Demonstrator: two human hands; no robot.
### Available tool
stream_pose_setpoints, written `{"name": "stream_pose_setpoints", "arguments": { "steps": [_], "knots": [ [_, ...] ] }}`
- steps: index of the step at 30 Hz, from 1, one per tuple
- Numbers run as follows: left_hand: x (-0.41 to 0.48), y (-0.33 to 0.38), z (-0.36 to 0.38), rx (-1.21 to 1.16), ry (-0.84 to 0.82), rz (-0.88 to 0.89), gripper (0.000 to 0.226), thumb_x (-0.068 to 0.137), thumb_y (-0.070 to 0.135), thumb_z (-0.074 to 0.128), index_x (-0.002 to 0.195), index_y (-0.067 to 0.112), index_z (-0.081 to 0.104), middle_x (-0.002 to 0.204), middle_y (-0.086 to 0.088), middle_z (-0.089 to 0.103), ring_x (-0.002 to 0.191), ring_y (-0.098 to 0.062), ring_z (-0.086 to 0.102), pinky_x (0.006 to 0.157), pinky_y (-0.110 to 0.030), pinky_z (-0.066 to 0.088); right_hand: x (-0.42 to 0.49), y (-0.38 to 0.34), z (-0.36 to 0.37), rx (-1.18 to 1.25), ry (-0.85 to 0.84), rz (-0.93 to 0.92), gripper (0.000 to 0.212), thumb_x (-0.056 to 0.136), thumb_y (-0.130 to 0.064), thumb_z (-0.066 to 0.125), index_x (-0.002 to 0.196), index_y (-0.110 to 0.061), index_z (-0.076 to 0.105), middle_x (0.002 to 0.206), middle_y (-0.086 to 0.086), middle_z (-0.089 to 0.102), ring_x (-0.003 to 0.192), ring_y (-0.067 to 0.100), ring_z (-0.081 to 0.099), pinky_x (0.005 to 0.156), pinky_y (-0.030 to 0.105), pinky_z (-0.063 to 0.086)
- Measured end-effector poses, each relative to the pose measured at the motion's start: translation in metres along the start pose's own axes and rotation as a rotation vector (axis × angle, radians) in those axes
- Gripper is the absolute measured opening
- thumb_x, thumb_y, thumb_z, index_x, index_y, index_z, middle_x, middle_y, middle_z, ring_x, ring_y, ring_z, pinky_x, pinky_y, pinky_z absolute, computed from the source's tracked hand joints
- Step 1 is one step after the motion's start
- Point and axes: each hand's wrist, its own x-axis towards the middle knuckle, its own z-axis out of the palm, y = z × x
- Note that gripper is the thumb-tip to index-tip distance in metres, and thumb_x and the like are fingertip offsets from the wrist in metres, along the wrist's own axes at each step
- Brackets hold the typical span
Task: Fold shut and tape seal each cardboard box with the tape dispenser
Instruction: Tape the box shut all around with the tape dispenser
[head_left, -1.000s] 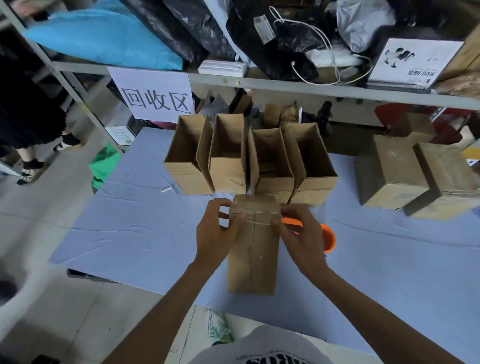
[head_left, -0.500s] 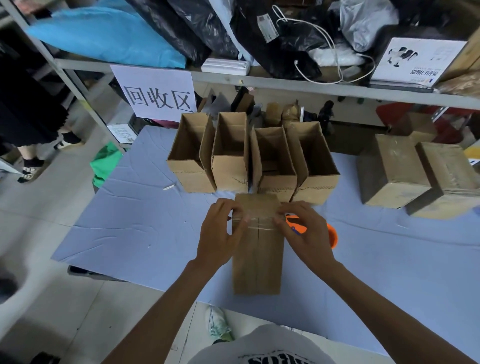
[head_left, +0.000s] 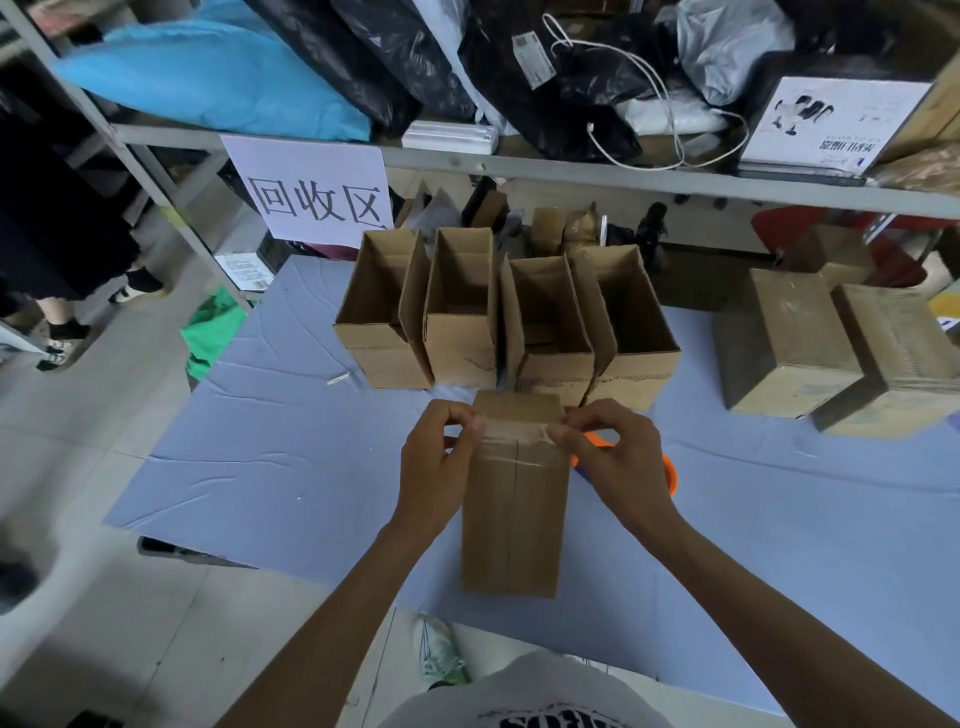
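A closed cardboard box (head_left: 511, 519) lies lengthways on the blue cloth (head_left: 291, 467) in front of me, its flaps folded shut along a centre seam. A strip of clear tape (head_left: 514, 434) runs across its far end. My left hand (head_left: 441, 467) pinches the tape's left end at the box's edge. My right hand (head_left: 613, 457) pinches the tape's right end. The orange tape dispenser (head_left: 670, 475) lies on the cloth behind my right hand, mostly hidden.
Several open cardboard boxes (head_left: 498, 317) stand in a row just beyond the closed one. Two sealed boxes (head_left: 831, 353) sit at the right. A metal shelf (head_left: 519, 166) with bags and a paper sign (head_left: 317, 197) runs behind. A person's legs (head_left: 57, 312) stand far left.
Both hands have shifted slightly toward the box's far end, keeping the tape strip stretched across it. The box itself has barely moved.
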Motion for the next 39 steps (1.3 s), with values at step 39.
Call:
{"name": "stream_pose_setpoints", "arguments": {
  "steps": [39],
  "knots": [
    [0.017, 0.024, 0.017, -0.006, 0.14, -0.406, 0.016, 0.092, 0.031, 0.06, 0.105, 0.03, 0.05, 0.091, 0.023, 0.054, 0.078, 0.004, 0.054, 0.063, -0.013, 0.034, 0.02, -0.017, 0.032, 0.548, -0.061, 0.679, 0.014, 0.093, -0.01, 0.051, 0.092, -0.006, 0.064, 0.09, 0.012, 0.067, 0.084, 0.023, 0.063, 0.064, 0.028, 0.05]
  ]
}}
